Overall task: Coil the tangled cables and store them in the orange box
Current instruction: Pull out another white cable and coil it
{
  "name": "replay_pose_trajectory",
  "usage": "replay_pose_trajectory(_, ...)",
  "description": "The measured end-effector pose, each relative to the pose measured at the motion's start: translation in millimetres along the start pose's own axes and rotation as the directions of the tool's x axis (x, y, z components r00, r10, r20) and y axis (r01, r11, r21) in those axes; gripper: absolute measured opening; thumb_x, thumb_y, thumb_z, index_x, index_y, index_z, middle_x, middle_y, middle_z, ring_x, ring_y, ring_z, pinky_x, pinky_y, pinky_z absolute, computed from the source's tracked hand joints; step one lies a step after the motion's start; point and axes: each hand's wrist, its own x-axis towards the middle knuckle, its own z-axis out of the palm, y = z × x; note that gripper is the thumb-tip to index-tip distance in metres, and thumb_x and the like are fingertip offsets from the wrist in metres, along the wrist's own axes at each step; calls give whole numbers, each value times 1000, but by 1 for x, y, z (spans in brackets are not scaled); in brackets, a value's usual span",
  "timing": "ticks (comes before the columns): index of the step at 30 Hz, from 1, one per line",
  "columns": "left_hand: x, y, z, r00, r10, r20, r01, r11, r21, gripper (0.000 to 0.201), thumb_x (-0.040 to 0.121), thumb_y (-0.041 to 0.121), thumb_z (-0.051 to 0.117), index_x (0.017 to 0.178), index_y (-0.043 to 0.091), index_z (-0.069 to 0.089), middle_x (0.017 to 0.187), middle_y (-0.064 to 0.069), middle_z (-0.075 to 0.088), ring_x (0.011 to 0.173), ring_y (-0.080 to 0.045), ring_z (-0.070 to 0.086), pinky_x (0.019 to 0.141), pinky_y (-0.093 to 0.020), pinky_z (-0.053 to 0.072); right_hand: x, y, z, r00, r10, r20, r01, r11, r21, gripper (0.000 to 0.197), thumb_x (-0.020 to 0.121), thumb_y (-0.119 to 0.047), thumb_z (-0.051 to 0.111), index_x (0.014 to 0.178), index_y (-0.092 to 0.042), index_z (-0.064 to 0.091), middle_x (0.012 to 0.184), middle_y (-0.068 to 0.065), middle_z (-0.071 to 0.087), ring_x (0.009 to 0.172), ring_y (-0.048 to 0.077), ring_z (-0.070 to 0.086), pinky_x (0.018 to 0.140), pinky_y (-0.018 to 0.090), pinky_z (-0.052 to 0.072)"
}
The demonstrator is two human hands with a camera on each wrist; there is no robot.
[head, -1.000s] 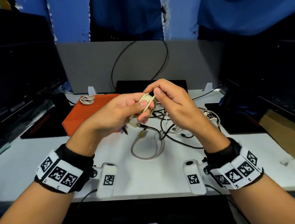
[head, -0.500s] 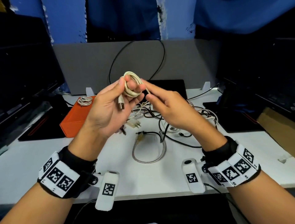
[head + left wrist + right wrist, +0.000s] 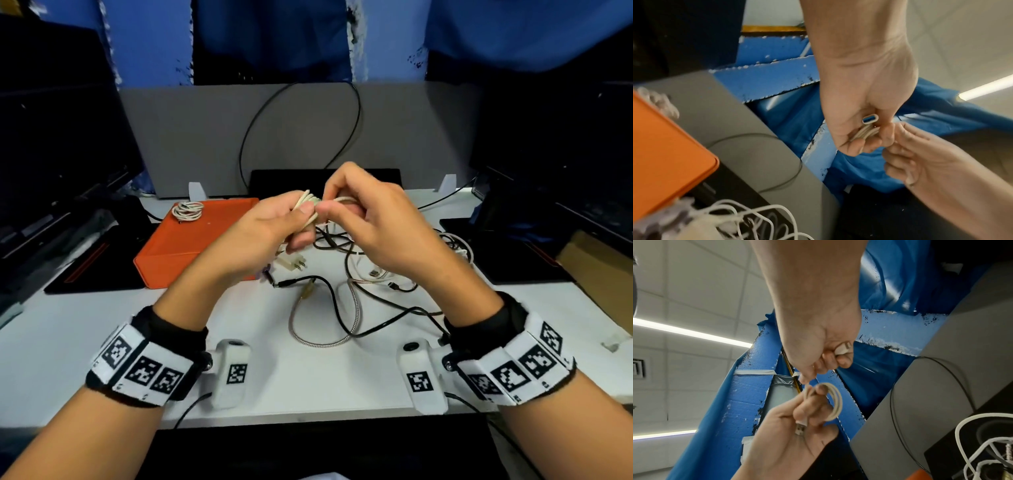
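Step, judged: tail-end wrap of cream coil, mid-air above desk; storing not yet done. To do well: keep loops pinched flat, pass free end round bundle w/ steady tension, tuck plug snug, no slack.

L to R:
- Coil A (image 3: 187, 209): white/grey cable, small neat loops, lay on far-left corner of box.
- Box (image 3: 191, 240): orange, flat rect., smooth matte top, rounded edges; on desk, left of hands.
- L hand (image 3: 270, 233): fingers curled, clamped on coil B; USB plug stuck out by palm.
- Coil B (image 3: 835, 400): cream round cable, several even loops, smooth rubbery jacket; held between both hands, clear of desk.
- R hand (image 3: 363, 219): fingers curled, pinched on coil B's free end; white plug gripped at fingertips in R wrist view.
- Tangle (image 3: 359, 274): black, white cables plus braided metallic lead, glossy; loose on desk (image 3: 308, 377), below/right of hands. Flat-pin plug beside it.
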Motion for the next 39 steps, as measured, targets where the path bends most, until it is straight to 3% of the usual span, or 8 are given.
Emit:
replay_pose_trajectory(4, -3, 9, 8, 999, 17, 36, -5, 945, -328, 30, 107, 27, 36, 92, 9, 55, 60, 3, 35, 62, -16, 32, 60, -28, 32, 1, 1, 5, 1000, 27, 1, -27, 999, 32, 24, 108, -31, 51, 125, -17, 60, 76, -5, 59, 68, 3, 52, 65, 16, 42)
replay_pose_trajectory(8, -3, 7, 9, 999, -22, 29, 34, 859, -511, 26, 105, 24, 40, 91, 10, 57, 57, 5, 34, 63, -16, 37, 64, -29, 34, 1, 3, 11, 999, -4, 39, 4, 1000, 14, 34, 113, -29, 36, 117, -13, 67, 107, -4, 68, 103, 9, 62, 89, 27, 48)
replay_pose_trajectory(13, -3, 7, 14, 995, -27, 92, 83, 731, -678, 23, 103, 28, 41, 92, 12, 53, 54, 10, 44, 63, -12, 46, 66, -26, 40, 1, 0, 5, 993, 97, 69, -98, 995, 11, 35, 112, -36, 37, 98, -13, 59, 82, -10, 57, 75, 1, 52, 67, 16, 38)
replay_pose_trajectory(18, -2, 15, 20, 995, -97, 17, 87, 789, -609, 26, 106, 27, 40, 94, 10, 56, 66, -1, 53, 77, -18, 59, 76, -29, 50, 1, 0, 12, 981, 192, 37, -193, 980, 45, 39, 112, -43, 32, 96, -17, 56, 81, -7, 63, 74, 1, 59, 68, 17, 43)
replay_pose_trajectory(25, -4, 26, 20, 997, -45, 61, 74, 716, -694, 28, 108, 29, 35, 92, 13, 52, 56, 9, 49, 71, -12, 53, 75, -29, 50, 1, -14, 15, 955, 264, 139, -294, 763, 576, 38, 110, -47, 39, 90, -23, 60, 72, 1, 67, 64, 13, 57, 55, 24, 38)
replay_pose_trajectory(32, -7, 27, 13, 992, -128, -15, 114, 921, -373, 33, 110, 26, 41, 106, 1, 62, 97, -17, 67, 97, -20, 63, 97, -40, 51, 1, -11, 10, 982, 189, -26, -185, 976, 116, 35, 110, -42, 41, 83, -24, 53, 76, -16, 62, 69, 2, 56, 64, 18, 40)
replay_pose_trajectory(36, -14, 32, 21, 993, -60, -104, 78, 981, 180, 40, 110, 44, 34, 113, 15, 62, 98, 0, 71, 90, -12, 69, 76, -31, 54, -2, -13, 7, 981, 187, -41, -190, 977, -100, 38, 109, -47, 34, 85, -20, 45, 78, -6, 54, 71, 10, 51, 62, 23, 40)
replay_pose_trajectory(39, -12, 27, 25, 996, -6, -91, 28, 969, 246, 39, 110, 43, 33, 104, 8, 49, 75, -7, 53, 55, -16, 55, 51, -30, 42, -2, -14, 11, 978, 197, -66, -198, 980, -15, 37, 109, -45, 39, 80, -23, 42, 71, -12, 49, 64, 6, 46, 58, 20, 37)
